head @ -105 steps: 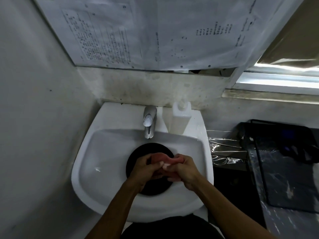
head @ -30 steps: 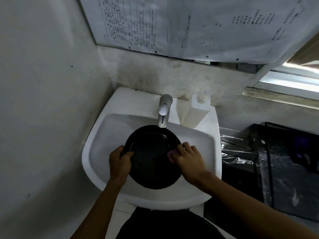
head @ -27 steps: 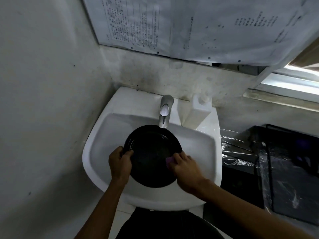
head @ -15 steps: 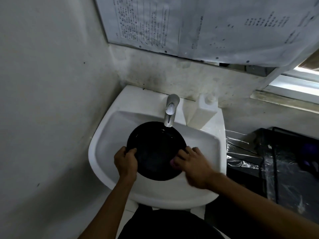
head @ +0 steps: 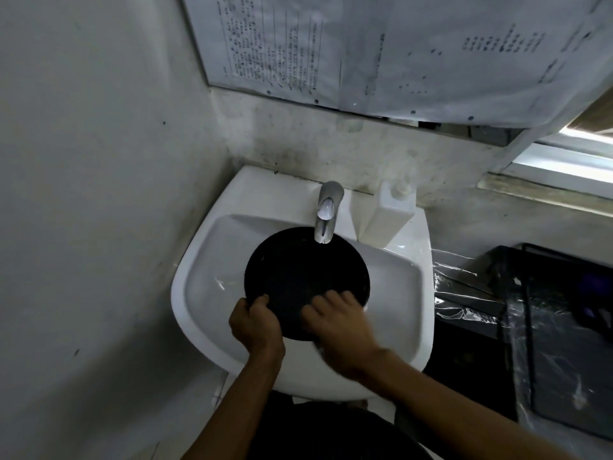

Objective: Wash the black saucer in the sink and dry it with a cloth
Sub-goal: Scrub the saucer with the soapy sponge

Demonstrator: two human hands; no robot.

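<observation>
Black saucer held tilted over white sink.

Printed sheets on the far wall, no text readable

Above the sink, white paper sheets carry dense columns of small dark print on the left part and scattered short lines on the right part, but all letters are too small and blurred to read. The white bottle shows no readable label.
</observation>
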